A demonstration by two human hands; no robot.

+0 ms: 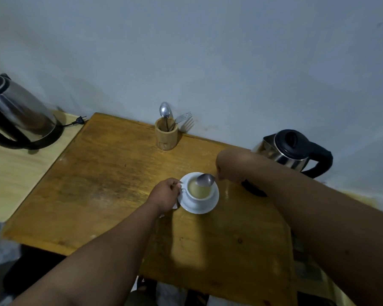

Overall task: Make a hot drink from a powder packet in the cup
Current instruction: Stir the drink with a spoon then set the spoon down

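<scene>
Cup: we see the white cup (200, 191) near the middle of the wooden table (102, 177), upright on a white saucer (205, 207) and filled almost to the brim with a pale, creamy beige drink.
Left hand: our left hand (165, 194) sits at the cup's 9 o'clock, fingers curled and pinching the small handle; a scrap of something white pokes out beneath the hand, and we cannot tell what it is.
Right hand: our right hand (229, 167) hangs at the cup's 2 o'clock, fingers bent down and closed on the handle end of a metal spoon (205, 180).
Spoon: its bowl lies over the cup's rim at about 1 o'clock, above the drink; we cannot tell whether it touches the liquid.
Right kettle: a steel kettle (294, 151) with black lid and handle stands at the cup's 2 o'clock, behind our right forearm, close to the wall.
Left kettle: a second steel kettle (20, 115) stands on its black base at 10 o'clock, on a paler surface (11, 177) beside the table, with a black plug (80, 120) lying just next to it.
Cutlery holder: a wooden holder (166, 135) stands at the cup's 12 o'clock by the table's far edge, holding an upright spoon and a fork.
Powder packet: we cannot make one out for certain.
</scene>
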